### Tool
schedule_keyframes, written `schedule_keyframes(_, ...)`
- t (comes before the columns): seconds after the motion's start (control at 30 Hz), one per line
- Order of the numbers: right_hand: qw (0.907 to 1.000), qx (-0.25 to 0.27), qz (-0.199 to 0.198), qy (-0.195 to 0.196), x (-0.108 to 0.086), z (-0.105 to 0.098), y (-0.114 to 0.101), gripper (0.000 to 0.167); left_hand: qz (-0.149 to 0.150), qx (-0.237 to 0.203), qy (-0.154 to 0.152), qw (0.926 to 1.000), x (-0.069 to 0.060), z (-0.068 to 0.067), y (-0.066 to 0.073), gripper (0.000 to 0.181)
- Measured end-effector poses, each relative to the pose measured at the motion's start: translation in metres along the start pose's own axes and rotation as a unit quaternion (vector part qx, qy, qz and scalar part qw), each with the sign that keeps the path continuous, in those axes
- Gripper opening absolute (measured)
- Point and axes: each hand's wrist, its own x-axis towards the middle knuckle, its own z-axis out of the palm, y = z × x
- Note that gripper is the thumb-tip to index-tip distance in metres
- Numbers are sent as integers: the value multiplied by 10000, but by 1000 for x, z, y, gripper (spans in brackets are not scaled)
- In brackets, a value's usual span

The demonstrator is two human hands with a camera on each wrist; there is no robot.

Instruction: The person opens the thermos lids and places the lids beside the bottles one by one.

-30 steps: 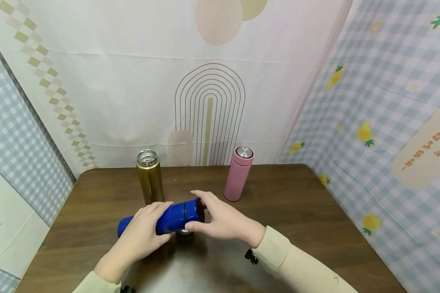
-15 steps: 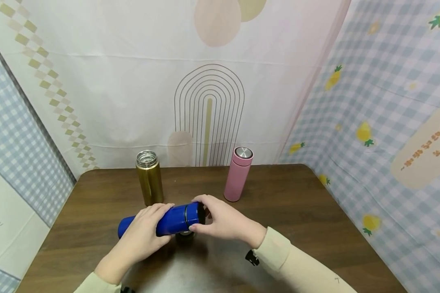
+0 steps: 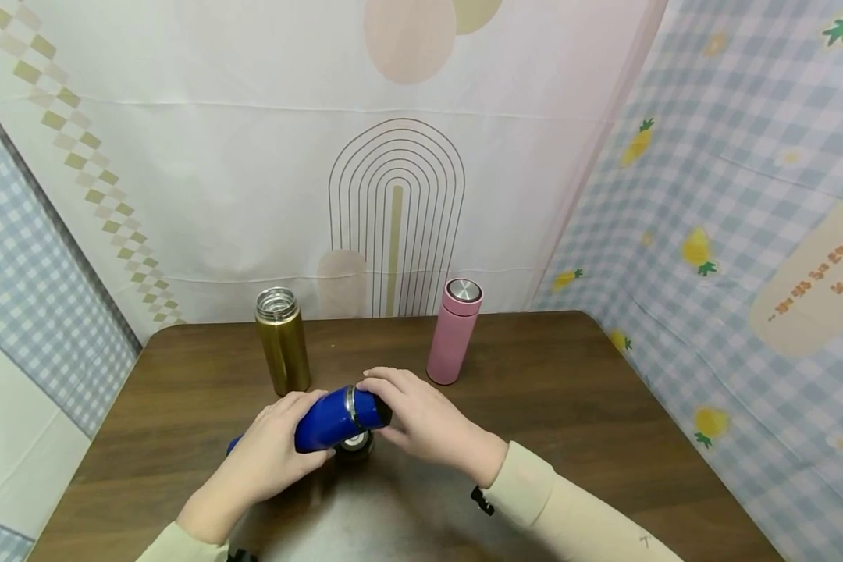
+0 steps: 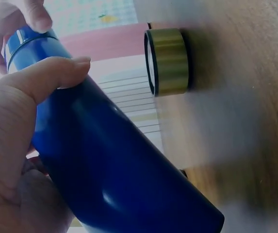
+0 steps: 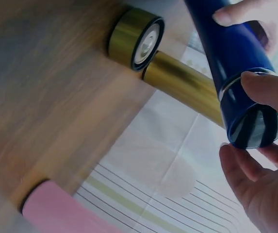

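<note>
A blue thermos (image 3: 323,425) is held tilted above the table, its capped end up and to the right. My left hand (image 3: 267,449) grips its body, the thumb (image 4: 63,73) lying along the near side. At the upper end my right hand (image 3: 432,425) holds the blue cap (image 5: 249,119) between thumb and fingers. A silver ring shows at the seam between cap and body. Behind the blue thermos, a gold lid (image 4: 170,62) rests on the table, mostly hidden in the head view. The lower end of the thermos is largely covered by my left hand there.
A gold thermos (image 3: 283,351) stands lidless at the back left, its steel mouth showing. To the back right stands a pink thermos (image 3: 454,339) with a silver-topped lid. The brown wooden table (image 3: 569,437) ends against a patterned cloth backdrop (image 3: 218,195).
My right hand has turned over the cap, and the seam that looked dark now shows a silver ring. The thermos tilts more steeply, its lower end dropped, uncovering more of the gold lid.
</note>
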Motion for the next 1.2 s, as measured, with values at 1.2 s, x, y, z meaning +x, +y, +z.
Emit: schedule_keyframes(1.2, 9790, 1437, 1399, 355, -25, 9, 36, 70, -232, -168, 118, 9995, 2, -20, -23, 78)
